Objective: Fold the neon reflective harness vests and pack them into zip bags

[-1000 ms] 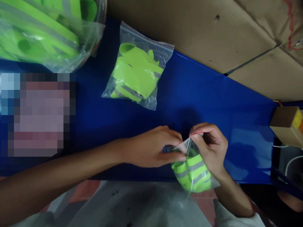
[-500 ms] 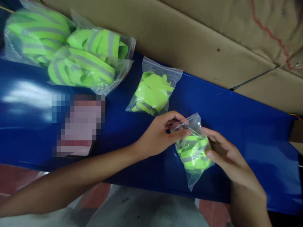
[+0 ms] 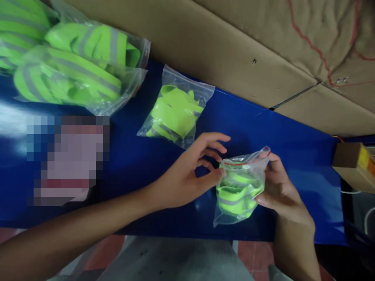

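A clear zip bag (image 3: 238, 191) with a red seal line holds a coiled neon-green strap with grey reflective stripes. My right hand (image 3: 281, 187) grips this bag along its right side, thumb in front and fingers behind. At the bag's upper left is my left hand (image 3: 196, 171), its fingers spread apart and the thumb tip beside the bag's edge. Whether that thumb touches the plastic I cannot tell. Behind my left hand, another zip bag (image 3: 175, 113) with a neon-green strap lies on the blue table surface (image 3: 240, 117).
Larger bags of neon-green reflective straps (image 3: 84, 70) are piled at the upper left. A blurred-out flat object (image 3: 73, 156) lies below them. Brown covered panels (image 3: 228, 50) border the table's back. A cardboard box (image 3: 348, 160) stands at the right edge.
My left fingers have let go of the bag's top and spread apart. The bag has turned in my right hand, so its red seal line now runs across the top. The view has shifted right.
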`<state>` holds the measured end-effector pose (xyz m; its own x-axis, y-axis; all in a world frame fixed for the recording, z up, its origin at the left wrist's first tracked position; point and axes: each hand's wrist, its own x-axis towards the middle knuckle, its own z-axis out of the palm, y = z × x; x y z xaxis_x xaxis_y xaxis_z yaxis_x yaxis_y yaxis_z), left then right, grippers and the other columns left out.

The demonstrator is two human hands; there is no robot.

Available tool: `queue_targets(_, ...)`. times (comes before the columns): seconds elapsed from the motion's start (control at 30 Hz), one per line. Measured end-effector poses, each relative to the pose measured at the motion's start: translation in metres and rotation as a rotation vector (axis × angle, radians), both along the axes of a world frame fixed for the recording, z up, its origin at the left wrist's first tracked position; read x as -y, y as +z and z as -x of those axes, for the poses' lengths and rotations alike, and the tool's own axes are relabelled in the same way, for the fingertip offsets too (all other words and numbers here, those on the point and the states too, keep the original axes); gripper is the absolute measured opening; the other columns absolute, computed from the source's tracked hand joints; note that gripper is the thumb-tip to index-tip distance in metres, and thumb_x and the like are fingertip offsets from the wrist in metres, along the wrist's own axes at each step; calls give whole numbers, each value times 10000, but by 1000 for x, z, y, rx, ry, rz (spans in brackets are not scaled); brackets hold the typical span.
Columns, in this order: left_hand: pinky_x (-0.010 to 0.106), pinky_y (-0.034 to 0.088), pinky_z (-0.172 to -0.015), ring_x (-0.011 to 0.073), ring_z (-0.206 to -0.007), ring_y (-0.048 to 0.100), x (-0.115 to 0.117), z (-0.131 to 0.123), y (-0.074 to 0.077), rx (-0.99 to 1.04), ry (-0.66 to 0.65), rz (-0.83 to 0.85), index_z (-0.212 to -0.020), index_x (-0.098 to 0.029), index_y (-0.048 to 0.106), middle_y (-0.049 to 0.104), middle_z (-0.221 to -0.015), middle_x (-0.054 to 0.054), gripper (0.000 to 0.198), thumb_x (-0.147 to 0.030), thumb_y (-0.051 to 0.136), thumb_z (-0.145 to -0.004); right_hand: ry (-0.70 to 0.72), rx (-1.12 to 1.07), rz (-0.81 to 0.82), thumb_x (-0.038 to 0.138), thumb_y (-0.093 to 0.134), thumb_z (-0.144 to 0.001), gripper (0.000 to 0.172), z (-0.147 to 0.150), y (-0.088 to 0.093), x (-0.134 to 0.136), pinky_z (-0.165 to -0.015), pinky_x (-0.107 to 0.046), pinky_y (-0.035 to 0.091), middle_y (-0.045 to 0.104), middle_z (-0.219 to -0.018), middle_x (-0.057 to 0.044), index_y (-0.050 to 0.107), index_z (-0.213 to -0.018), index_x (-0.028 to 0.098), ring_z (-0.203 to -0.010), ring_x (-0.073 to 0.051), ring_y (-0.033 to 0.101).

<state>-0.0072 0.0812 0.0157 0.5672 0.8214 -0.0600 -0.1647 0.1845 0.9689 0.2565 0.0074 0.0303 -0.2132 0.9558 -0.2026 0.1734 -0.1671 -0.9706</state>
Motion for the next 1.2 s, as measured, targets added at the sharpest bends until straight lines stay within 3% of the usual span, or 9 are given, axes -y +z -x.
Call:
queue_targets(0.1, 278, 557, -884, 160, -1051, 648, -2, 3, 5, -57, -209, -130, -1135, -194, 682, 615, -1185, 81, 214, -175, 639, -926, 13, 48, 17, 541, 789, -830, 880, -2, -3, 1, -769, -390, 627, 658, -1220, -93, 317, -1551, 363, -954, -252, 710)
queue_targets(0.23, 253, 590, -830, 147, -953, 684, -11, 13, 9, -141, -469, -197, -966, -162, 724, 648, -1155, 80, 100, -239, 677, -922, -130, 118, 35, 518, 643, -964, 313, -12, -10, 3, -558, -274, 511, 664, -893, -32, 642, -1176, 288, -680, -159, 622)
queue_targets(0.33, 220, 581, -750, 132, -832, 708, -20, 22, 13, -251, -559, -206, -994, -171, 751, 734, -982, 48, 182, -330, 673, -954, -10, 135, 36, 414, 644, -982, 180, -18, -6, 5, -521, -249, 465, 632, -773, -6, 655, -957, 236, -623, -136, 575)
queue_targets(0.43, 182, 529, -647, 120, -749, 697, -25, 27, 21, -276, -471, -177, -985, -176, 750, 745, -843, 14, 182, -339, 673, -960, 133, 170, -39, 308, 692, -954, 90, -18, 6, 7, -566, -228, 505, 658, -807, -10, 672, -987, 227, -677, -134, 616)
queue_targets(0.57, 188, 528, -726, 133, -905, 704, -14, 19, 24, -195, -274, -128, -993, -173, 679, 729, -985, 26, 152, -318, 691, -946, 255, 143, -68, 202, 755, -896, 157, -15, 22, 2, -661, -213, 549, 711, -934, -32, 692, -1037, 229, -784, -133, 679)
queue_targets(0.7, 271, 568, -863, 164, -1024, 688, 9, 6, 8, -56, -175, 111, -1268, -216, 503, 651, -1151, 56, 520, -325, 799, -855, 406, 156, -23, 280, 792, -888, 234, -18, 27, -12, -692, -217, 554, 740, -968, -40, 724, -1109, 247, -798, -129, 692)
queue_targets(0.83, 268, 566, -813, 144, -926, 688, 18, 3, -7, -35, -177, 414, -1266, -200, 520, 652, -998, 14, 539, -215, 813, -814, 444, 73, -29, 517, 703, -935, 322, -27, 16, -19, -601, -219, 522, 722, -778, -40, 732, -949, 197, -670, -127, 670)
queue_targets(0.97, 233, 541, -783, 120, -875, 690, 12, 6, -9, -66, -277, 467, -1190, -166, 618, 672, -919, -9, 425, -161, 808, -810, 253, 78, -16, 458, 494, -1067, 331, -28, 3, -13, -559, -210, 507, 660, -672, -5, 676, -983, 195, -581, -105, 636)
queue_targets(1.2, 229, 528, -756, 108, -836, 661, 14, 8, -7, -93, -270, 516, -1179, -206, 659, 653, -925, -19, 389, -262, 820, -829, 399, 228, -283, 255, 742, -924, 122, -18, 2, -24, -843, -286, 529, 646, -1004, -54, 752, -1045, 243, -974, -158, 598)
